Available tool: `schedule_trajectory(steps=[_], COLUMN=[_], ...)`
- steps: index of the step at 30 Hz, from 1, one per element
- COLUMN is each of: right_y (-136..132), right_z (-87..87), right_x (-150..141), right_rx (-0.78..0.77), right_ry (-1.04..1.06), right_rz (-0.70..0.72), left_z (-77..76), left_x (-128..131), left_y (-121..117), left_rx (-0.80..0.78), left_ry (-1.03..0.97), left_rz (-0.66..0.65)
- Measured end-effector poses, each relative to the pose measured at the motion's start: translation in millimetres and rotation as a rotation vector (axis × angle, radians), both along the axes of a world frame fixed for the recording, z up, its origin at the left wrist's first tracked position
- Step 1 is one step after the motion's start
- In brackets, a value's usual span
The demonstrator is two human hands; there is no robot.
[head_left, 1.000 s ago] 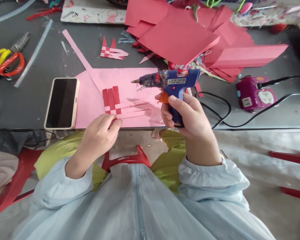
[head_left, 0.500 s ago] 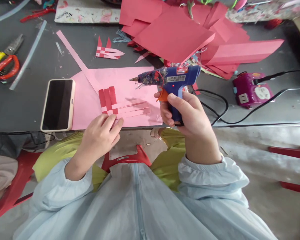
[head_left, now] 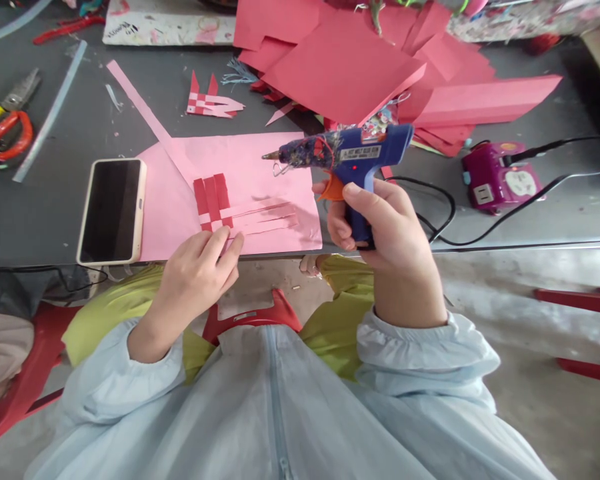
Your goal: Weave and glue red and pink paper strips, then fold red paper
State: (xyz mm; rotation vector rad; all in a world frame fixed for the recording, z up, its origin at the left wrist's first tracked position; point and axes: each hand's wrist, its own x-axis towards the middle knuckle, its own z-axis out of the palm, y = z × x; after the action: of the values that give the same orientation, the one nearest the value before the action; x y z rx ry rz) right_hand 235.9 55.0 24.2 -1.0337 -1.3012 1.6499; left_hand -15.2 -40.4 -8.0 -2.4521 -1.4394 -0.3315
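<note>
The right hand (head_left: 380, 223), right of the frame's centre, is closed around the handle of a blue glue gun (head_left: 347, 148), thumb along the near side and a forefinger by the orange trigger. Whether the trigger is squeezed, I cannot tell. The grip seems chosen to hold the hot nozzle, which points left, away from both hands and apart from the paper below. A small red light glows on the gun's body, so it is probably powered.

The left hand (head_left: 197, 270), left of centre near the table's front edge, has its fingers curled down onto the woven paper (head_left: 213, 200), with thumb and forefinger close together at its lower edge. This probably steadies the strips; whether the fingertips pinch the paper or only press it, I cannot tell.

The woven paper lies just above the left hand's fingertips in the frame and well to the left of the right hand, its loose pale strips reaching right, towards the space below the nozzle. Under it, a pink sheet (head_left: 260, 160) likely serves as a work mat that shields the table (head_left: 50, 230) from glue. A phone (head_left: 111, 212) lies over the sheet's left side, perhaps simply set aside within reach. In the upper middle, a smaller woven piece (head_left: 213, 101) rests beyond the sheet, near a heap of red paper (head_left: 340, 63).
</note>
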Motion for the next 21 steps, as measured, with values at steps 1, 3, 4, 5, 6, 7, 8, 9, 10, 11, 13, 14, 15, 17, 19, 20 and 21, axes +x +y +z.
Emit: schedule_trajectory(steps=[1, 3, 4, 5, 6, 7, 8, 9, 10, 11, 13, 14, 15, 17, 19, 20, 21], right_y=[0, 0, 0, 0, 0, 0, 0, 0, -1, -1, -1, 0, 0, 0, 0, 0, -1], right_z=[0.9, 2.3, 2.7, 3.0, 3.0, 2.8, 2.5, 2.1, 1.6, 1.2, 0.7, 0.7, 1.0, 2.0, 2.8, 3.0, 2.9], right_x=[1, 4, 6, 7, 8, 9, 10, 10, 11, 12, 13, 13, 13, 13, 13, 13, 13], right_rx=[0.004, 0.01, 0.015, 0.018, 0.02, 0.019, 0.018, 0.019, 0.021, 0.025, 0.031, 0.032, 0.029, 0.026, 0.019, 0.017, 0.016], right_ry=[0.007, 0.019, 0.024, 0.025, 0.024, 0.019, 0.018, 0.019, 0.02, 0.02, 0.014, 0.007, -0.002, -0.004, 0.009, 0.02, 0.03], right_rz=[-0.003, -0.008, -0.011, -0.011, -0.011, -0.014, -0.017, -0.021, -0.021, -0.023, -0.024, -0.025, -0.025, -0.025, -0.026, -0.027, -0.026], left_z=[0.1, 0.0, -0.1, -0.2, -0.4, -0.4, -0.4, -0.4, -0.3, -0.1, 0.0, 0.0, 0.0, -0.2, -0.1, 0.0, 0.2], left_x=[0, 1, 1, 1, 1, 2, 2, 2, 3, 3, 4, 4, 4, 5, 5, 5, 5], left_y=[0, 0, 0, 1, 1, 1, 1, 1, 1, 1, 0, 0, 0, 0, 0, 0, 0], left_rx=[0.011, 0.051, 0.066, 0.076, 0.077, 0.069, 0.056, 0.042, 0.033, 0.029, 0.033, 0.038, 0.043, 0.048, 0.051, 0.058, 0.069], left_ry=[0.007, 0.03, 0.038, 0.039, 0.037, 0.033, 0.033, 0.037, 0.045, 0.054, 0.07, 0.073, 0.072, 0.069, 0.069, 0.069, 0.071], left_rz=[-0.001, -0.014, -0.021, -0.025, -0.027, -0.025, -0.017, -0.008, 0.001, 0.01, 0.02, 0.019, 0.017, 0.017, 0.026, 0.029, 0.028])
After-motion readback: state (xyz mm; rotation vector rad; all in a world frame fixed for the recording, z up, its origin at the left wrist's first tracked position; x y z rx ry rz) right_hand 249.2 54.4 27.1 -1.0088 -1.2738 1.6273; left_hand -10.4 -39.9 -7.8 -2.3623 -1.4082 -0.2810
